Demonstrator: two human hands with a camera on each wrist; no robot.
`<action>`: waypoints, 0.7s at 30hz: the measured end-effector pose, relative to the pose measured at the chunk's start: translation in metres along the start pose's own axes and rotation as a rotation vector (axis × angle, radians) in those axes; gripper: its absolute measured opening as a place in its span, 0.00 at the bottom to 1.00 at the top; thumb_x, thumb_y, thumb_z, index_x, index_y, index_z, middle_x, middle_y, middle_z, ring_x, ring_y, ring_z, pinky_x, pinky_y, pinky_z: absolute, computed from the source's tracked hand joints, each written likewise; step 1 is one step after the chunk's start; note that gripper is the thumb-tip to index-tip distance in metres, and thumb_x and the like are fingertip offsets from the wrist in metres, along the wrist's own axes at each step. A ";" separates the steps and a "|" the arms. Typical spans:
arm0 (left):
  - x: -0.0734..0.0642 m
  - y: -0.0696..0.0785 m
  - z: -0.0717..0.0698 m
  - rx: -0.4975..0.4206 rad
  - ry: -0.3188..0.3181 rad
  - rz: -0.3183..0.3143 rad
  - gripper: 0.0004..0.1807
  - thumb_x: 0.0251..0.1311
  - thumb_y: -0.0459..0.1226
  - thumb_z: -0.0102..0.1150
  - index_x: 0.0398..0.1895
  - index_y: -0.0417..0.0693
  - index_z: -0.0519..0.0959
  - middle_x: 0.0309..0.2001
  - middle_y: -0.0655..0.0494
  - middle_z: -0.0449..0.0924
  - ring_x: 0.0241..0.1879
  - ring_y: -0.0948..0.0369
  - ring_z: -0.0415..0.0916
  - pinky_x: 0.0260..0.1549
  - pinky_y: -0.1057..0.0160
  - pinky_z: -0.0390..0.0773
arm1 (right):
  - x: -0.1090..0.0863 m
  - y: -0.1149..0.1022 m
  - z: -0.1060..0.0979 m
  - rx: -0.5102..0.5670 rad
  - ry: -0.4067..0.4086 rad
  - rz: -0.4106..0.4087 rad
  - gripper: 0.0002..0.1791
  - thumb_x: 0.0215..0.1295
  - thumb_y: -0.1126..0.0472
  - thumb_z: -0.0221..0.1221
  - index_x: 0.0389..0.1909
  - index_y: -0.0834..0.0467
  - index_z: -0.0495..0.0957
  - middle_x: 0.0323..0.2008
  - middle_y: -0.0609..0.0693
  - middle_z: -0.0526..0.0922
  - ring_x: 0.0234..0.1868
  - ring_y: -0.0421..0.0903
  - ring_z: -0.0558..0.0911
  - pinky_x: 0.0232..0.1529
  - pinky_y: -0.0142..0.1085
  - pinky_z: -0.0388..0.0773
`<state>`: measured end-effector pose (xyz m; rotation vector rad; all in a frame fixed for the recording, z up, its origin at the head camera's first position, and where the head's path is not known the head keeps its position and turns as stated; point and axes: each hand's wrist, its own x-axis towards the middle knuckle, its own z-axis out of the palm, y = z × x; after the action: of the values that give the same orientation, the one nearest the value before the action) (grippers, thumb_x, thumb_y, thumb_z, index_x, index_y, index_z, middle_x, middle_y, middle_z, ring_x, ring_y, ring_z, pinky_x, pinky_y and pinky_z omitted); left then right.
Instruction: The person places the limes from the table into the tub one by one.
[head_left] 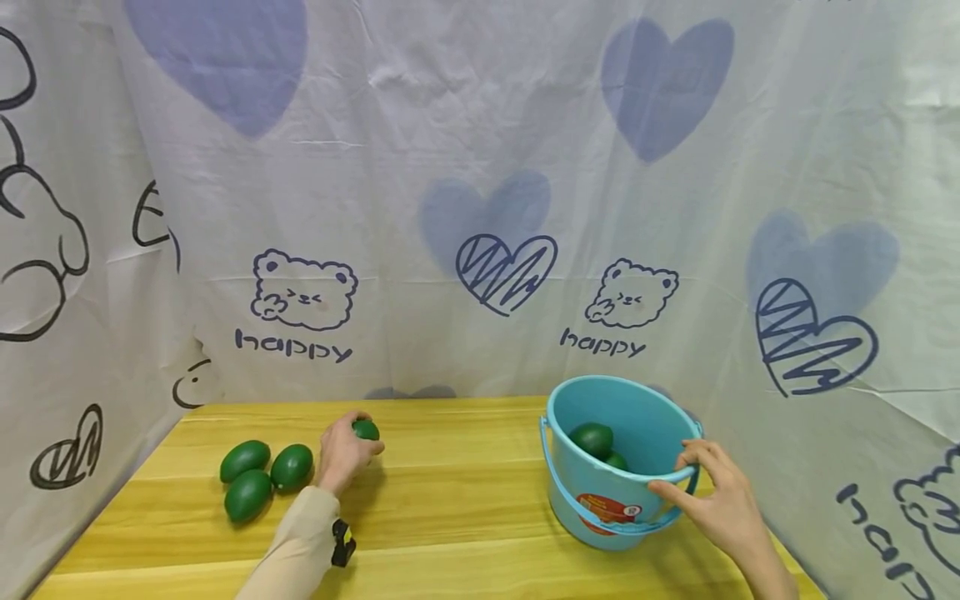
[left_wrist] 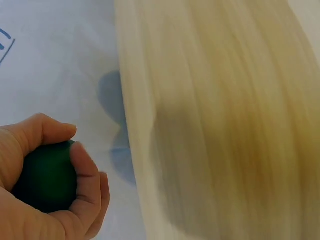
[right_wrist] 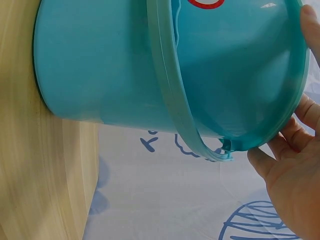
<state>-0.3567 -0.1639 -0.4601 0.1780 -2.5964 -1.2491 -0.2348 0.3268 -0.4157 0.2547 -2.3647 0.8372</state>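
A dark green oval fruit (left_wrist: pixel 49 176) is gripped by my left hand (head_left: pixel 347 452), fingers and thumb curled round it over the table. Left of that hand, three more green fruits (head_left: pixel 247 496) lie grouped on the wood. On the right stands a light blue bucket (head_left: pixel 592 483) with green fruits (head_left: pixel 592 438) inside; its lower interior is partly hidden by the near wall. My right hand (head_left: pixel 722 498) holds the bucket's rim at the right, thumb outside and fingers over the edge. In the right wrist view, the bucket's handle (right_wrist: pixel 172 95) hangs down along its side.
The yellow wood-grain table (head_left: pixel 450 517) runs back to a white curtain (head_left: pixel 420 333) printed with hearts and bears. More of this cloth closes off the left and right sides. A black strap (head_left: pixel 342 543) sits on the left wrist over a beige sleeve (head_left: pixel 288 546).
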 end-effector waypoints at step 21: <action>-0.014 0.069 0.019 -0.218 -0.058 0.059 0.27 0.46 0.31 0.70 0.54 0.47 0.78 0.52 0.38 0.76 0.45 0.45 0.75 0.31 0.59 0.79 | 0.000 0.002 0.000 -0.006 0.014 -0.009 0.21 0.43 0.56 0.78 0.30 0.53 0.73 0.52 0.60 0.77 0.57 0.65 0.73 0.52 0.66 0.68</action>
<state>-0.3488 -0.1037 -0.4205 0.0242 -2.4692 -1.5245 -0.2353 0.3281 -0.4164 0.2567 -2.3513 0.8249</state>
